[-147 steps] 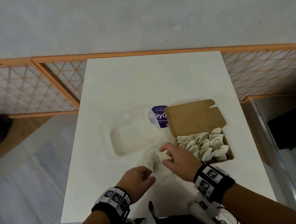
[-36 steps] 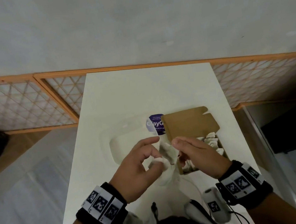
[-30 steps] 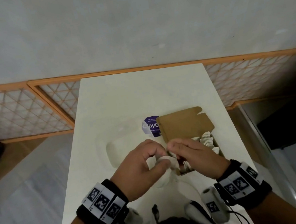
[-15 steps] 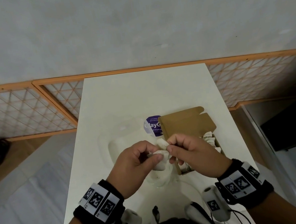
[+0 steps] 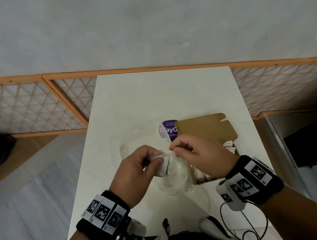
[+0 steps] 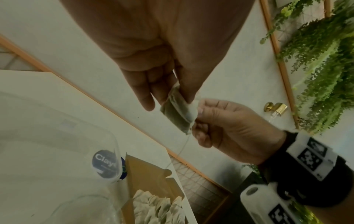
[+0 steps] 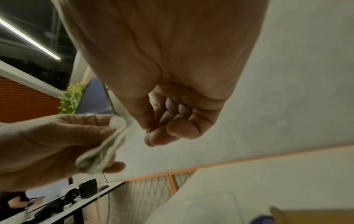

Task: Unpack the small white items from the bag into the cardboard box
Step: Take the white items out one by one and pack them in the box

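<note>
Two small white sachets (image 5: 163, 167) pressed together hang above the table, and my left hand (image 5: 156, 158) pinches them between thumb and fingers. My right hand (image 5: 174, 151) has its fingers curled and pinches their upper right edge (image 6: 194, 112). A thin thread hangs from the sachets (image 6: 178, 115). Below the hands lies the crumpled clear bag (image 5: 171, 180). The cardboard box (image 5: 205, 131) stands open on the right, its lid raised, with several white sachets (image 6: 159, 207) inside. In the right wrist view, my left hand (image 7: 113, 147) holds the sachets (image 7: 103, 153) beside the right hand (image 7: 153, 131).
A clear plastic tub with a round purple label (image 5: 168, 130) lies behind the hands on the white table (image 5: 166, 94). An orange lattice fence (image 5: 31, 108) runs behind the table. Cables hang near my body at the table's front edge.
Both hands rose from the bag on the table. Over the last second the left fingers closed on the sachets and the right hand came in to pinch their edge.
</note>
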`<state>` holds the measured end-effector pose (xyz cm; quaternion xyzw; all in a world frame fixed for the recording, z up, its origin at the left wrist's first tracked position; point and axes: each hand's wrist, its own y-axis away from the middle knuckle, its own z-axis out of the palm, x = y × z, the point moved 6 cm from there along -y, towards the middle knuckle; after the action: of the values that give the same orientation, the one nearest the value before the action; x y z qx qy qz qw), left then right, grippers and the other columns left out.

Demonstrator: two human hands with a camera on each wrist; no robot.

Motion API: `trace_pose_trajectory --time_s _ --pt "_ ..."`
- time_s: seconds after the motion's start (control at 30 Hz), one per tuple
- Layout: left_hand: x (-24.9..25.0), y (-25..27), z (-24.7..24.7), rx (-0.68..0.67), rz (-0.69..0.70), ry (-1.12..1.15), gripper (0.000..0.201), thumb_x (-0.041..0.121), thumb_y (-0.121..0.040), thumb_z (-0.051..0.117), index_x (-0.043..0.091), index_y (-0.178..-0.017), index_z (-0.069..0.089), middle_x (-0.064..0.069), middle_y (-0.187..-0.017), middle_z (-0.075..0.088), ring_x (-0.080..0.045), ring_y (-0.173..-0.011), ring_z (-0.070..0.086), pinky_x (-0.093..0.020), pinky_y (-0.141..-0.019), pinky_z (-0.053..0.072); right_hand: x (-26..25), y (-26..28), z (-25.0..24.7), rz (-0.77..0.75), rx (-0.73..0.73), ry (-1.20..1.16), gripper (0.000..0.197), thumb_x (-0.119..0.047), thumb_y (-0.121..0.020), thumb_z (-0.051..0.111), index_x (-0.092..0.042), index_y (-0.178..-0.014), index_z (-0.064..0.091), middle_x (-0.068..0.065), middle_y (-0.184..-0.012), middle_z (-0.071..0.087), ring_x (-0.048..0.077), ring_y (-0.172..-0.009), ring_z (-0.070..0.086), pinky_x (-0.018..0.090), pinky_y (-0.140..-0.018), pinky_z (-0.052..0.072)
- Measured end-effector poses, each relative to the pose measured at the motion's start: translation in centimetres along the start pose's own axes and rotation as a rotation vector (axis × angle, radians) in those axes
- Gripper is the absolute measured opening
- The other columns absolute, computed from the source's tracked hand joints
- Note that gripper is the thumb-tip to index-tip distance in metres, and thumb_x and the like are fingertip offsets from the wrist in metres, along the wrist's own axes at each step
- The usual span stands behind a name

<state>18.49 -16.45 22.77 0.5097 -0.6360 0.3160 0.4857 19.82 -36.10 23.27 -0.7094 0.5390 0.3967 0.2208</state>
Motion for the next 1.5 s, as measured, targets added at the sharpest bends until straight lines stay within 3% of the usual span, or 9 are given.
trace_pose_trajectory --time_s 0.17,0.37,0.57,0.73,0.97,1.07,1.2,1.37,1.5 --pt "-1.6 0.7 -1.5 0.046 -0.055 -0.022 0.041 0.014 -0.096 0.072 0.037 -0.127 0.057 0.001 -0.084 0.072 -0.011 -0.08 0.073 -0.025 -0.083 0.057 6.1 -0.4 5.2 0.144 -0.266 0.3 0.037 -0.028 -0.103 0.057 -0.027 -0.139 0.06 -0.008 -0.136 0.061 0.002 -0.111 0.06 0.027 -0.1 0.047" --pt "-2.9 1.5 -2.1 0.036 -0.082 -0.115 0.017 0.015 -0.096 0.07 0.032 -0.093 0.071 0.014 -0.089 0.077 -0.006 -0.085 0.073 -0.025 -0.081 0.058 12.5 1.5 12.2 0.232 -0.569 0.576 0.058 -0.032 -0.098 0.06 -0.025 -0.153 0.043 0.004 -0.151 0.041 0.032 -0.129 0.057 0.041 -0.106 0.049" --pt "-4.2 1.4 -2.1 0.038 -0.122 -0.119 0.021 0.016 -0.096 0.07 0.035 -0.087 0.07 0.011 -0.087 0.075 -0.01 -0.081 0.07 -0.027 -0.077 0.057 13.8 2.2 13.4 0.248 -0.506 0.634 0.033 -0.033 -0.103 0.05 -0.014 -0.128 0.06 0.007 -0.135 0.049 0.032 -0.117 0.061 0.041 -0.095 0.053" --pt "-4.9 0.8 -0.1 -0.085 -0.189 -0.073 0.016 0.017 -0.096 0.07 0.028 -0.086 0.072 0.006 -0.081 0.077 -0.01 -0.074 0.073 -0.029 -0.076 0.058 11.4 3.6 11.7 0.235 -0.461 0.584 0.042 -0.042 -0.1 0.054 -0.022 -0.137 0.056 0.001 -0.14 0.05 0.024 -0.12 0.06 0.038 -0.096 0.051" --pt "-5.8 -0.1 5.5 -0.339 -0.186 -0.106 0.008 0.022 -0.093 0.073 0.026 -0.087 0.073 0.006 -0.081 0.077 -0.009 -0.074 0.073 -0.031 -0.078 0.061 5.9 5.8 6.4 0.258 -0.169 -0.048 0.058 -0.051 -0.087 0.076 -0.031 -0.139 0.059 -0.02 -0.116 0.063 0.004 -0.084 0.068 0.019 -0.077 0.053" --pt "-5.2 -0.7 7.8 -0.35 -0.124 -0.09 0.006 0.023 -0.092 0.076 0.027 -0.087 0.074 0.009 -0.081 0.075 -0.007 -0.074 0.071 -0.027 -0.075 0.058 6.4 6.3 6.4 0.252 -0.099 -0.134 0.022 -0.045 -0.09 0.076 -0.028 -0.104 0.071 -0.008 -0.086 0.071 0.014 -0.076 0.069 0.039 -0.071 0.058" --pt "-5.4 -1.1 9.9 -0.385 -0.064 -0.089 0.013 0.031 -0.09 0.078 0.037 -0.097 0.068 0.013 -0.09 0.074 -0.006 -0.081 0.07 -0.028 -0.079 0.057 8.5 7.4 4.6 0.328 0.042 -0.134 0.016 -0.039 -0.092 0.069 -0.025 -0.084 0.067 0.0 -0.08 0.071 0.017 -0.075 0.068 0.049 -0.074 0.056" --pt "-8.2 -1.2 9.6 -0.331 -0.181 -0.213 0.014 0.04 -0.091 0.074 0.036 -0.102 0.065 0.014 -0.091 0.071 -0.003 -0.081 0.065 -0.022 -0.079 0.054 13.7 9.4 -1.6 0.435 0.174 0.079 0.014 -0.036 -0.093 0.073 -0.03 -0.084 0.065 -0.011 -0.078 0.067 0.006 -0.074 0.061 0.022 -0.065 0.047" --pt "-11.3 -0.4 8.1 -0.267 -0.324 -0.435 0.012 0.043 -0.095 0.066 0.034 -0.099 0.059 0.014 -0.091 0.066 -0.005 -0.084 0.062 -0.021 -0.072 0.045 18.7 9.1 -3.8 0.509 0.121 0.19 0.016 -0.027 -0.095 0.069 -0.028 -0.082 0.06 -0.004 -0.076 0.064 0.013 -0.073 0.058 0.023 -0.062 0.041"
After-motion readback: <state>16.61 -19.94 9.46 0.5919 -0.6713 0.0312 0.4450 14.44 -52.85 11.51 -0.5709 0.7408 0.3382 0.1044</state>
